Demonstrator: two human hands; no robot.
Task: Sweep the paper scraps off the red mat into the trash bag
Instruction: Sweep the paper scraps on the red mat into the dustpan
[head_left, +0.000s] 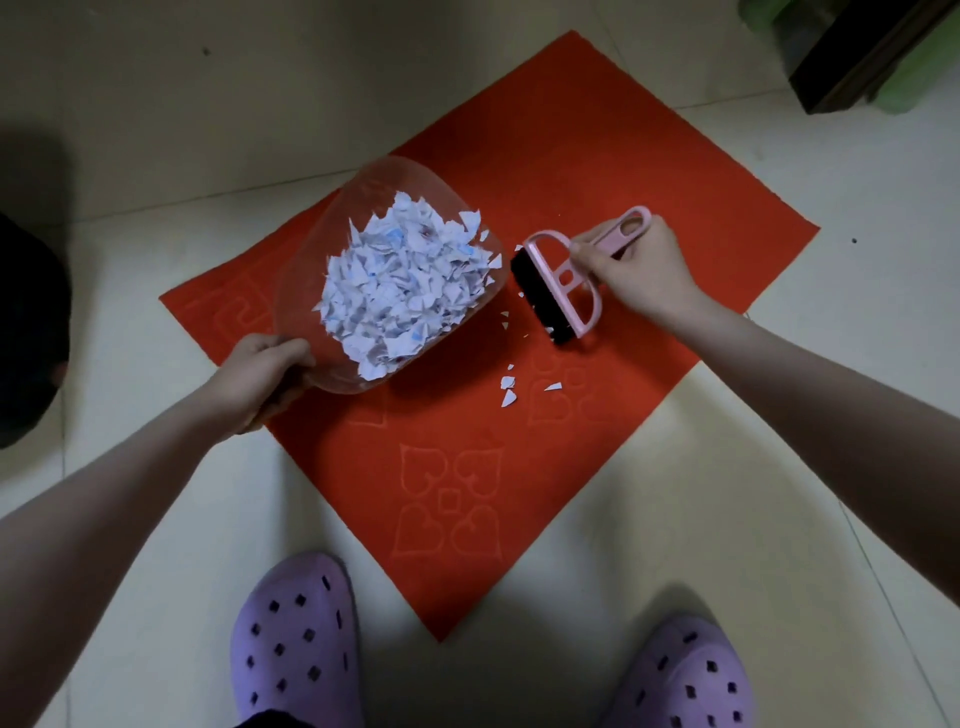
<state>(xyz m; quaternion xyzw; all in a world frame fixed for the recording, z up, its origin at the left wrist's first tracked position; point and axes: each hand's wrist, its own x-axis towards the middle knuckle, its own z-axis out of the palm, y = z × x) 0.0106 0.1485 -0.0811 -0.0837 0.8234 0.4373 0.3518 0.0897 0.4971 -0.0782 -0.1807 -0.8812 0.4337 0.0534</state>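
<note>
My left hand (260, 376) grips the clear dustpan (311, 244) heaped with scraps (400, 291) — my right hand (636, 267) clasps the pink brush (543, 299), mid-frame over the red mat (649, 156).

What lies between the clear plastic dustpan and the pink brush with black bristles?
Head view: a narrow strip of red mat with a few tiny white paper scraps lies between clear dustpan and pink brush.
</note>
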